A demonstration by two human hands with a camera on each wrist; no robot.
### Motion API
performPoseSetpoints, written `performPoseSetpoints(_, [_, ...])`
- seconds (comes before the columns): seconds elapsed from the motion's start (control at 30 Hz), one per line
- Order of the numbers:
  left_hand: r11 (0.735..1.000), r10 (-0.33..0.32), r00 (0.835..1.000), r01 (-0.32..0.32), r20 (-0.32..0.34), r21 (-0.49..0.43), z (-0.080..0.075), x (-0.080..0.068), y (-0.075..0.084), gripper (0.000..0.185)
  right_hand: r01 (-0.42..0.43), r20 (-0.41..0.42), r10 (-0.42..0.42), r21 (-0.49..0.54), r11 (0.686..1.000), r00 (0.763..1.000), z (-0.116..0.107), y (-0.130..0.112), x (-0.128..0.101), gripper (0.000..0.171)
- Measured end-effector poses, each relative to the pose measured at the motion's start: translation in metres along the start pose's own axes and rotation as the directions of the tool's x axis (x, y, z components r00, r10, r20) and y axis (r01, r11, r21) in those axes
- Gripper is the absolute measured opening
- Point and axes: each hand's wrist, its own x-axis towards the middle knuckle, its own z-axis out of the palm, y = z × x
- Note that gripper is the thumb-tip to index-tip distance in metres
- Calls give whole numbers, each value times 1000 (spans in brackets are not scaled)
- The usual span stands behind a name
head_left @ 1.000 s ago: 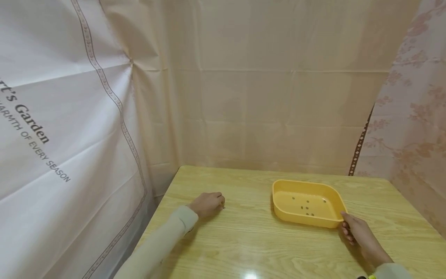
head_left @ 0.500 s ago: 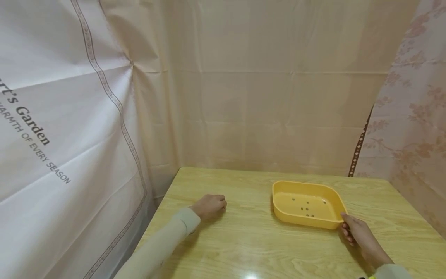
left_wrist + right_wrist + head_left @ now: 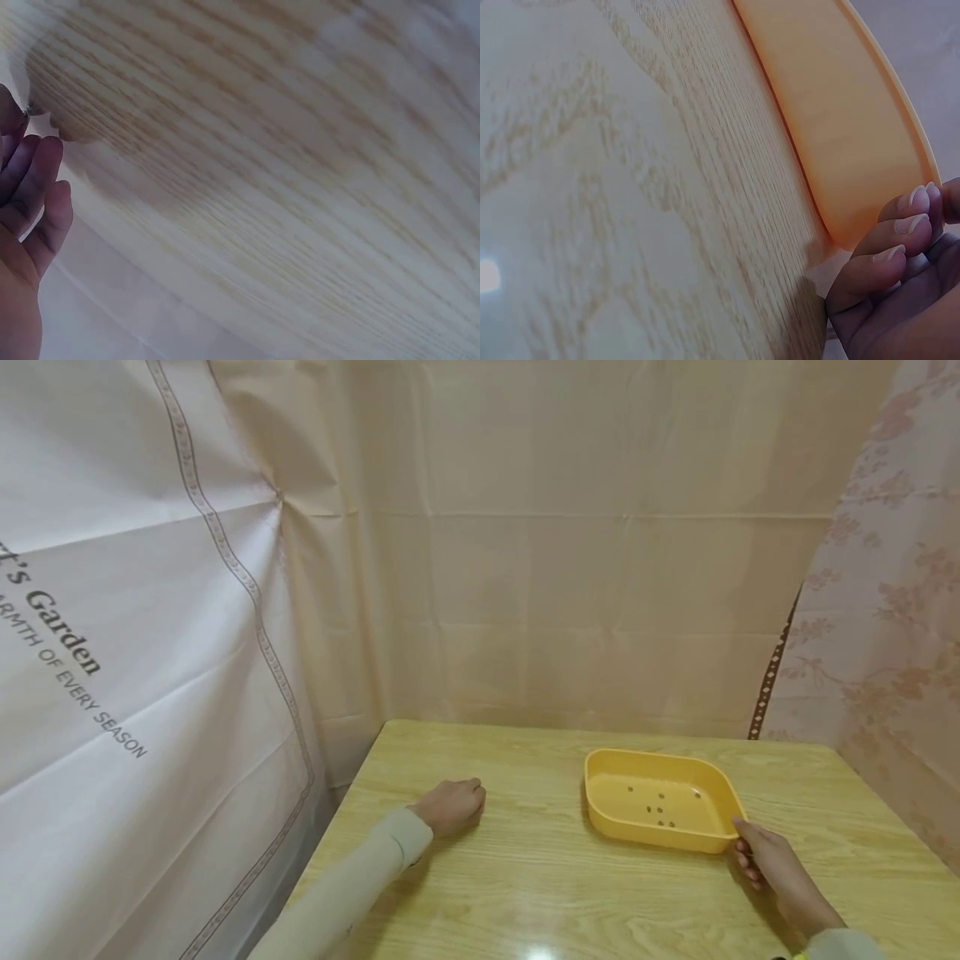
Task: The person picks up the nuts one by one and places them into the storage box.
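Over the left part of the table, my left hand [image 3: 452, 807] is low with its fingers curled. In the left wrist view, its fingertips pinch a tiny dark, shiny piece [image 3: 30, 111], too small to tell its kind. My right hand [image 3: 774, 862] grips the near right corner of a yellow plastic tray [image 3: 660, 835], thumb on the rim and fingers against the outside. The right wrist view shows those curled fingers [image 3: 889, 259] at the tray's end. Several small dark round pieces [image 3: 660, 810] lie scattered on the tray's floor.
The light wood-grain table [image 3: 525, 877] carries the tray on its right half. A beige cloth [image 3: 570, 610] hangs behind the table's back edge. A printed white cloth [image 3: 187, 693] hangs on the left, and a floral one [image 3: 892, 610] on the right.
A tiny piece visible at my left fingertips a second ago is now hidden in the head view. The left hand has barely shifted; the right hand and the tray have stayed put.
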Motion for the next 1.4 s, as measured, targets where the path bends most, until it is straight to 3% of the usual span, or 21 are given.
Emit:
performPoseSetpoints(0.7, [997,-41,995,47,91,-60,-5,-2,1,6,-29,10,29,-10,1000,1000,-1,-1,1,51])
performPoseSetpoints(0.97, [999,-21,999,23,35,-49,-2,-4,-2,8,-21,10,22,-18,1000,1000,-1,0,1,52])
performPoseSetpoints(1.4, [998,-19,1000,20,23,-52,-5,-8,-7,9,-23,18,23,-15,1000,1000,-1,-2,0,51])
